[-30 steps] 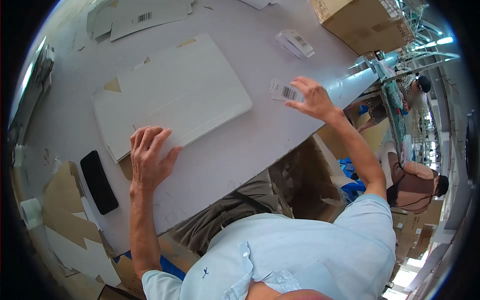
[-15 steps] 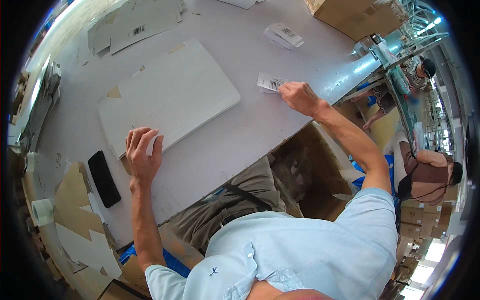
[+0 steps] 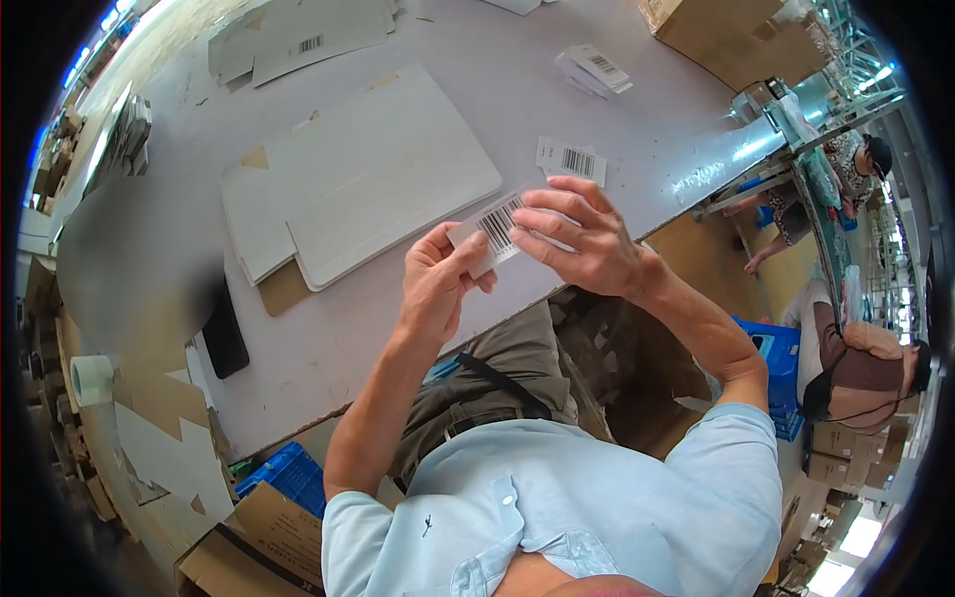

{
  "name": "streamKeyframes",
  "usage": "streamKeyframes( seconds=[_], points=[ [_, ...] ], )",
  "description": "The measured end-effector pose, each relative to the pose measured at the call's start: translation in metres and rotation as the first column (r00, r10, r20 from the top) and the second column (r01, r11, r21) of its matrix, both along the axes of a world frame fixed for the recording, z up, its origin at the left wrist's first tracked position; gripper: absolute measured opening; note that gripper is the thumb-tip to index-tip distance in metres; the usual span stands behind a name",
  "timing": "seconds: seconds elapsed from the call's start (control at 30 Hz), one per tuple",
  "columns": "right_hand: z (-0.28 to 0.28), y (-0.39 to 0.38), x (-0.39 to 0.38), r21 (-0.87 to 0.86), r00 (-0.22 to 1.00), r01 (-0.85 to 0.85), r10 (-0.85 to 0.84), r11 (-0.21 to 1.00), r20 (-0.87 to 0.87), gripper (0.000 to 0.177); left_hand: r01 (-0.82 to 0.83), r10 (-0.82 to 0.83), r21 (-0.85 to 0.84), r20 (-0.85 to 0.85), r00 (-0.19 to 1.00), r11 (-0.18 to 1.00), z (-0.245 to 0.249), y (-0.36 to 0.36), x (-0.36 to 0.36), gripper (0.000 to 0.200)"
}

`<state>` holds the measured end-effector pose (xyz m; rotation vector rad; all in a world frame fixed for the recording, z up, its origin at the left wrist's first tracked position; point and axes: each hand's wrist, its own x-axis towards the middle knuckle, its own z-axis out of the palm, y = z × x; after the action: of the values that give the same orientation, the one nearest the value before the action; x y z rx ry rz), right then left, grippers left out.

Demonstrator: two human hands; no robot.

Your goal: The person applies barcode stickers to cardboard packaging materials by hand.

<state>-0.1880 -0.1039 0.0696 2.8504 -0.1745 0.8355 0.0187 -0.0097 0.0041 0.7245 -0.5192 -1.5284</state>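
My left hand [image 3: 435, 289] pinches a white barcode label [image 3: 493, 231] between thumb and fingers, above the front edge of the table. Over the label's right end, my right hand [image 3: 589, 244] has its fingers spread and loosely bent, with the tips at the label; its thumb is hidden. Just beyond the right hand lie more barcode labels [image 3: 572, 159]. Left of the hands is a stack of flat white cardboard pieces [image 3: 388, 164], the top one turned slightly off those beneath.
Farther back are another label pile [image 3: 595, 70], flat barcoded cardboard [image 3: 298, 45] and a brown carton [image 3: 736, 40]. A black phone-like object [image 3: 225, 333] and a tape roll [image 3: 92, 380] lie left. Two people [image 3: 865, 383] are at right. A grey blur covers part of the left side.
My right hand has come back from the labels toward my body. My left hand has left the cardboard stack, moved right and taken hold of a label. The view has shifted slightly.
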Motion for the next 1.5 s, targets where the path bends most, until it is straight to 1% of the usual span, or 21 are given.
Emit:
streamKeyframes(
  seconds=[0.03, 0.1, 0.13, 0.17, 0.2, 0.23, 0.27, 0.33, 0.47, 0.53, 0.57, 0.6, 0.63, 0.7, 0.73, 0.77, 0.83, 0.87, 0.93, 1.13, 1.5],
  points=[
    [-0.002, 0.002, 0.002, 0.004, 1.000, -0.002, 0.002, 1.000, 0.004, 0.027, -0.002, 0.002, 0.004, 0.004, 1.000, 1.000, -0.004, 0.002, 0.000, 0.015],
    [-0.005, 0.004, 0.005, 0.330, 0.950, 0.117, -0.202, 0.937, 0.236, 0.027, -0.149, 0.155, -0.059, 0.105, 0.982, 0.987, -0.007, 0.004, 0.003, 0.011],
    [-0.004, 0.006, 0.003, 0.556, 0.909, 0.141, -0.330, 0.819, 0.256, 0.022, -0.178, 0.183, -0.050, 0.135, 0.974, 0.983, -0.006, 0.007, 0.004, 0.012],
    [-0.007, 0.004, 0.002, 0.559, 0.911, 0.132, -0.322, 0.819, 0.256, 0.022, -0.187, 0.192, -0.046, 0.138, 0.972, 0.981, -0.005, 0.010, 0.006, 0.012],
    [-0.012, 0.003, 0.002, 0.873, 0.895, 0.037, -0.405, 0.486, 0.188, 0.018, -0.197, 0.200, -0.031, 0.160, 0.967, 0.980, -0.004, 0.013, 0.008, 0.012],
    [-0.017, 0.005, 0.001, 0.996, 0.886, -0.075, -0.455, 0.051, 0.090, 0.015, -0.199, 0.199, -0.019, 0.186, 0.962, 0.980, -0.002, 0.015, 0.010, 0.012],
    [-0.020, 0.007, 0.003, 0.995, 0.878, -0.082, -0.468, 0.055, 0.098, 0.015, -0.183, 0.184, -0.022, 0.192, 0.964, 0.983, -0.001, 0.017, 0.011, 0.012],
    [-0.021, 0.010, 0.009, 0.977, 0.908, -0.162, -0.408, -0.141, 0.092, 0.013, -0.248, 0.234, 0.013, 0.292, 0.927, 0.969, 0.001, 0.019, 0.007, 0.011],
    [-0.029, 0.013, 0.012, 0.967, 0.902, -0.228, -0.398, -0.116, 0.165, 0.012, -0.284, 0.263, 0.026, 0.297, 0.918, 0.959, -0.003, 0.023, 0.002, 0.013],
    [-0.022, 0.017, 0.012, 0.954, 0.890, -0.278, -0.404, -0.116, 0.210, 0.013, -0.258, 0.234, -0.004, 0.441, 0.866, 0.966, -0.011, 0.025, 0.006, 0.018],
    [-0.022, 0.016, 0.014, 0.956, 0.874, -0.277, -0.439, -0.096, 0.209, 0.013, -0.407, 0.437, -0.202, 0.623, 0.648, 0.891, -0.007, 0.022, -0.007, 0.018],
    [-0.024, 0.018, 0.016, 0.957, 0.864, -0.277, -0.458, -0.086, 0.209, 0.013, -0.497, 0.623, -0.426, 0.703, 0.344, 0.756, -0.003, 0.025, -0.015, 0.018],
    [-0.023, 0.019, 0.017, 0.959, 0.852, -0.276, -0.478, -0.066, 0.213, 0.013, -0.478, 0.622, -0.435, 0.694, 0.363, 0.763, 0.004, 0.026, -0.012, 0.018],
    [-0.019, 0.022, 0.020, 0.984, 0.896, -0.180, -0.414, -0.011, 0.159, 0.013, -0.171, 0.701, -0.711, 0.702, -0.126, 0.682, 0.013, 0.031, 0.002, 0.019],
    [-0.017, 0.026, 0.023, 0.984, 0.891, -0.176, -0.425, -0.004, 0.158, 0.013, -0.134, 0.631, -0.624, 0.776, 0.009, 0.770, 0.010, 0.033, 0.002, 0.016],
    [-0.014, 0.030, 0.026, 0.985, 0.911, -0.172, -0.386, -0.032, 0.147, 0.013, -0.127, 0.635, -0.628, 0.772, 0.019, 0.768, 0.008, 0.033, -0.002, 0.016],
    [-0.013, 0.034, 0.033, 0.984, 0.923, -0.168, -0.358, -0.054, 0.138, 0.014, -0.239, 0.446, -0.377, 0.758, 0.476, 0.895, 0.006, 0.031, -0.012, 0.012],
    [-0.014, 0.036, 0.036, 0.980, 0.933, -0.181, -0.329, -0.087, 0.143, 0.014, -0.227, 0.441, -0.378, 0.756, 0.483, 0.898, 0.007, 0.030, -0.013, 0.012],
    [-0.013, 0.036, 0.037, 0.968, 0.949, -0.194, -0.279, -0.157, 0.145, 0.018, -0.251, 0.340, -0.248, 0.446, 0.828, 0.936, 0.011, 0.031, -0.014, 0.013],
    [-0.014, 0.033, 0.040, 0.936, 0.952, -0.234, -0.258, -0.264, 0.165, 0.018, -0.200, 0.251, -0.207, 0.258, 0.933, 0.958, 0.006, 0.024, -0.009, 0.014],
    [-0.021, 0.029, 0.034, 0.906, 0.936, -0.282, -0.296, -0.316, 0.188, 0.017, -0.023, 0.076, -0.248, 0.207, 0.975, 0.969, -0.009, 0.009, -0.009, 0.015]
  ],
)
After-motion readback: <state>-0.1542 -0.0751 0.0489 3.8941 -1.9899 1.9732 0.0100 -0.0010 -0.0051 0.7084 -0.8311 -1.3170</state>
